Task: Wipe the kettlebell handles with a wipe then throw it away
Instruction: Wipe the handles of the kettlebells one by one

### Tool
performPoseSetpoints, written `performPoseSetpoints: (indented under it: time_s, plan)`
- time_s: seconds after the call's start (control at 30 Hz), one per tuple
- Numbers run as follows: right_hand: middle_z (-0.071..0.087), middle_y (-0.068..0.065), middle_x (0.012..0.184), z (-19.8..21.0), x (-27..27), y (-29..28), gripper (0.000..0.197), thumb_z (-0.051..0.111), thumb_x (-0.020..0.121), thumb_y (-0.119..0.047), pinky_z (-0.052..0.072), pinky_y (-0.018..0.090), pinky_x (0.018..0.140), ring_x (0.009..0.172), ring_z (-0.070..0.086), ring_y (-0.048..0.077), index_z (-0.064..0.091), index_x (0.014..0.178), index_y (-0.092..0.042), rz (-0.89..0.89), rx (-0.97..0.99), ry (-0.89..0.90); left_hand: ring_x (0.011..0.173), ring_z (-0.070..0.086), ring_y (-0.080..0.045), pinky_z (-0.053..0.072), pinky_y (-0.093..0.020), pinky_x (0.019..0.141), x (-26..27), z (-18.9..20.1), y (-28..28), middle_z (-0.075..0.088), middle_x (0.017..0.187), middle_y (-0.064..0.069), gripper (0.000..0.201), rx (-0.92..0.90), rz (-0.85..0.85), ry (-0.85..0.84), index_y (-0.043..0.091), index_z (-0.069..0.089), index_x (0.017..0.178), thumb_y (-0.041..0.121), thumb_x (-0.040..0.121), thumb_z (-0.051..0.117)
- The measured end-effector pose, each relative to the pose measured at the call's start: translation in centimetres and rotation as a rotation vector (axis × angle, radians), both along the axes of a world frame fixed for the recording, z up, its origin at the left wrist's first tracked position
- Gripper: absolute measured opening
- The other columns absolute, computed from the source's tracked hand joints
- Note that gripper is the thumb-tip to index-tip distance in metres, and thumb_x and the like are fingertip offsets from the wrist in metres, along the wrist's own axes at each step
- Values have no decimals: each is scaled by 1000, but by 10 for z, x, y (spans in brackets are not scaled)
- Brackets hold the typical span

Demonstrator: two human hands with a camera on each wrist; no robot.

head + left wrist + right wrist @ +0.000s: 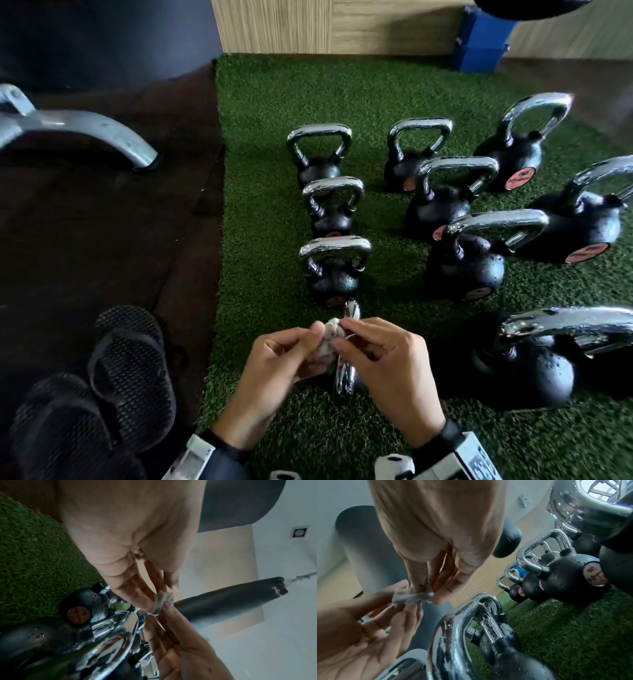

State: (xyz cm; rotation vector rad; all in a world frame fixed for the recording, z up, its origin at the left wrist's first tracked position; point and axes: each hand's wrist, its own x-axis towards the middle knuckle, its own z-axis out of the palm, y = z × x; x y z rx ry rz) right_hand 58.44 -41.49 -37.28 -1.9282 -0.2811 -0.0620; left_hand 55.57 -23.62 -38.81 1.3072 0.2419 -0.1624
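Right, green turf mat [267, 144] covers most of the floor, w/ dark rubber flooring [102, 222] to its left and a wood-panel wall [325, 24] at the far edge. Black kettlebells w/ chrome handles stand on the turf in rows: a left column of three [333, 270], more to the right [466, 263], and a big one nearest on the right [527, 370]. Water droplets show on bodies & handles. Black sandals [126, 373] sit on the rubber floor, bottom left; a grey metal equipment foot [85, 126] lies top left; a blue box [483, 41] is by the wall. Hanging punch bag [228, 601] shows in the left wrist view. Both hands are together over the nearest small kettlebell handle [344, 377]: left hand [274, 380] & right hand [387, 373] each pinch a small crumpled white wipe [330, 334] btwn fingertips. Wipe sits just above that handle, not touching it.
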Motion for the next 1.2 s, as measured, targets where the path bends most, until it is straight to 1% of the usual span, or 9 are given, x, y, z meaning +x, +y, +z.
performPoseSetpoints:
  time_s: [0.17, 0.3, 0.47, 0.57, 0.7, 0.8, 0.93, 1.07, 1.2]
  plan:
    - [75, -21, 86, -7, 8, -13, 15, 82, 82, -24, 53, 13, 67, 76, 71, -2, 81, 97, -25, -82, -33, 38, 103, 74, -23, 59, -29, 87, 4, -10, 6, 77, 110, -3, 16, 198, -70, -78, 31, 77, 108, 29, 97, 65]
    - [75, -18, 75, -28, 22, -37, 9, 80, 83, -28, 58, 26, 69, 70, 71, -1, 80, 92, -26, -266, -114, 97, 133, 52, 3, 45, -28, 113, 13, -42, 15, 58, 140, 26, 74, 649, -287, -72, 58, 54, 128, 0, 85, 71]
    - [72, -17, 68, -64, 39, -36, 5, 78, 86, -30, 52, 13, 65, 68, 66, -3, 80, 86, -26, -297, -275, 201, 159, -4, -13, 3, -40, 130, 37, -79, 0, 3, 172, 0, 137, 1064, -735, -373, 15, 4, 164, 48, 66, 93]
    - [68, -26, 67, -78, 49, -29, 9, 75, 87, -31, 43, 1, 60, 71, 64, -9, 80, 94, -28, -249, -287, 281, 158, 7, -14, 10, -31, 129, 47, -86, -13, 5, 170, 1, 137, 1098, -773, -514, 10, 15, 162, 56, 59, 93]
    - [74, -18, 89, -89, 53, -22, 21, 76, 87, -32, 45, 2, 73, 90, 69, 2, 79, 107, -25, -245, -230, 351, 141, 17, 23, 24, -12, 120, 53, -84, -18, 21, 157, 24, 133, 857, -636, -439, 11, 16, 161, 54, 59, 90]
    - [77, -7, 98, -88, 58, -19, 24, 77, 87, -29, 53, 16, 84, 93, 70, 6, 78, 110, -22, -248, -203, 363, 137, 31, 10, 28, -12, 117, 53, -82, -21, 34, 156, -1, 113, 874, -613, -469, 3, 25, 158, 50, 72, 81]
    - [78, -6, 97, -83, 64, -11, 21, 78, 86, -22, 49, 7, 82, 88, 69, -2, 79, 106, -18, -291, -113, 258, 139, 34, -14, 12, 1, 114, 54, -88, -16, 35, 154, -17, 129, 895, -661, -473, 0, 21, 155, 27, 57, 101]
    - [77, -6, 101, -86, 68, -10, 21, 77, 88, -20, 53, 15, 91, 90, 67, -5, 78, 108, -17, -281, -98, 252, 142, 41, -29, 21, -11, 119, 56, -94, -13, 34, 156, -20, 123, 926, -674, -435, -5, 24, 153, 26, 61, 99]
    - [77, -9, 98, -80, 73, -14, 17, 76, 89, -20, 55, 28, 94, 97, 70, 4, 79, 106, -20, -237, -63, 247, 141, 40, -18, 27, -16, 117, 61, -103, -12, 32, 157, -3, 136, 912, -669, -399, -1, 17, 158, 30, 55, 101]
